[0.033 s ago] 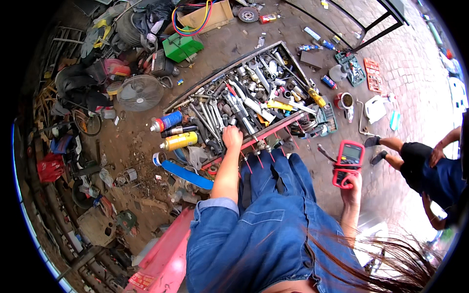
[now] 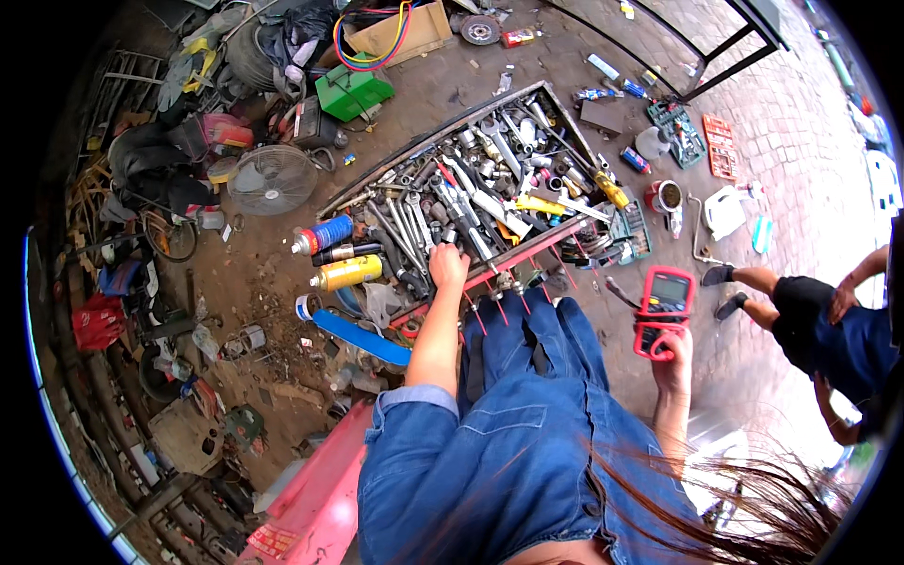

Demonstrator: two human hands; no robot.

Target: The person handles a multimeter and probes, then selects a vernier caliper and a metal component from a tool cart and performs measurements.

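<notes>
In my right hand (image 2: pixel 673 360), a red and dark grey digital multimeter (image 2: pixel 667 294) is held up, its grey screen facing me. A red loop lies by the thumb, and a short dark piece sticks out at the meter's left. My left hand (image 2: pixel 449 267) reaches over the near rim of a tool tray (image 2: pixel 576 122), fingers curled down among the tools; whatever lies under the fingertips is hidden. Wrenches (image 2: pixel 414 221), sockets and other metal tools fill the tray. Beside its left end lie a blue spray can (image 2: pixel 330 233) and a yellow spray can (image 2: pixel 348 273).
A blue strip (image 2: pixel 363 337) lies left of my arm, near a pink panel (image 2: pixel 315 490). A fan (image 2: pixel 271 179), a green box (image 2: pixel 353 91) and scrap crowd the left. Socket cases (image 2: pixel 678 132) and a tin (image 2: pixel 663 196) stand right. Another person (image 2: pixel 829 325) is at far right.
The multimeter and my right hand have shifted very slightly up and left. My left hand stays in its place.
</notes>
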